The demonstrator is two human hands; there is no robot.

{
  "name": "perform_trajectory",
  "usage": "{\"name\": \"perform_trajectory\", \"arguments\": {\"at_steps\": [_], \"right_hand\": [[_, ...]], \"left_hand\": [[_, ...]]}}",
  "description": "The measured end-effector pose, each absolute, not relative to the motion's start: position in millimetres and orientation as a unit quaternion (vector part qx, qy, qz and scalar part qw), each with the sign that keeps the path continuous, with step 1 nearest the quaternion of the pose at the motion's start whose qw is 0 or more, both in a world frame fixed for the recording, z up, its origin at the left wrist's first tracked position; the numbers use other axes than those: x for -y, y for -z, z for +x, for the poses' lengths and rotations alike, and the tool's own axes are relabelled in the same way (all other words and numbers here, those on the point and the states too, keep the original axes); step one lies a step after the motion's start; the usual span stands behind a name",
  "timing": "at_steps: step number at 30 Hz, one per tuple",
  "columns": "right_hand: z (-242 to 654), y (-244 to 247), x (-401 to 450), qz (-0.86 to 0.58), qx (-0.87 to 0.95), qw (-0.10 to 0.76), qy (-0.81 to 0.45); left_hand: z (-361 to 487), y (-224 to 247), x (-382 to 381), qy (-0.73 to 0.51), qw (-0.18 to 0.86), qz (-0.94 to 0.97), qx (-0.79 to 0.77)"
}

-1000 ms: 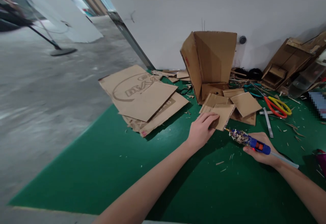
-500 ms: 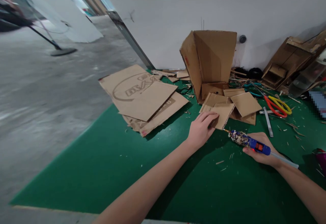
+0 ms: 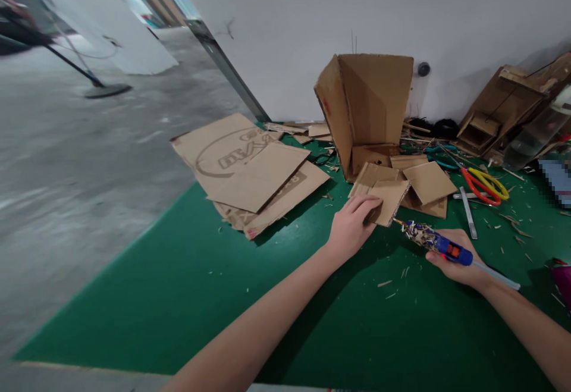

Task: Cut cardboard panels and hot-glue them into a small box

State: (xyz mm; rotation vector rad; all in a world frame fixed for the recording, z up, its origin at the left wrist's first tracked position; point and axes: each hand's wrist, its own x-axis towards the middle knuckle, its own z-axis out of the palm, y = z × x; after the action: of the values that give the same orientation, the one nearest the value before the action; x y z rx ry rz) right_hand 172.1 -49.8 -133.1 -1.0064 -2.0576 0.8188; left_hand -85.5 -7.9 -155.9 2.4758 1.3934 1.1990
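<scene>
A small cardboard piece (image 3: pixel 389 199) is held by my left hand (image 3: pixel 355 225), its fingers closed over the left side. My right hand (image 3: pixel 459 261) grips a blue glue gun (image 3: pixel 435 243) with an orange-red part and a clear glue stick out of its back. Scraps cling to the front of the gun, and its tip meets or nearly meets the right edge of the piece. Behind the left hand lie more small cardboard pieces (image 3: pixel 430 182). An open cardboard box form (image 3: pixel 377 100) stands upright behind them.
Flat cardboard sheets (image 3: pixel 256 172) lie left on the green table (image 3: pixel 147 297). To the right are red and yellow scissors (image 3: pixel 484 185), a metal blade-like strip (image 3: pixel 468 213), a clear bottle (image 3: pixel 533 136) and a cardboard structure (image 3: pixel 502 109). Scraps are scattered around.
The glue gun's tip has moved slightly up along the right edge of the cardboard piece. My left hand keeps its hold, almost unmoved.
</scene>
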Motion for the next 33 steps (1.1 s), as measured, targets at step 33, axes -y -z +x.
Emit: {"name": "perform_trajectory", "arguments": {"at_steps": [33], "right_hand": [[175,157,40,-0.536,0.540,0.412,-0.502]], "left_hand": [[-87,153,11,-0.369,0.044,0.811,-0.453]]}}
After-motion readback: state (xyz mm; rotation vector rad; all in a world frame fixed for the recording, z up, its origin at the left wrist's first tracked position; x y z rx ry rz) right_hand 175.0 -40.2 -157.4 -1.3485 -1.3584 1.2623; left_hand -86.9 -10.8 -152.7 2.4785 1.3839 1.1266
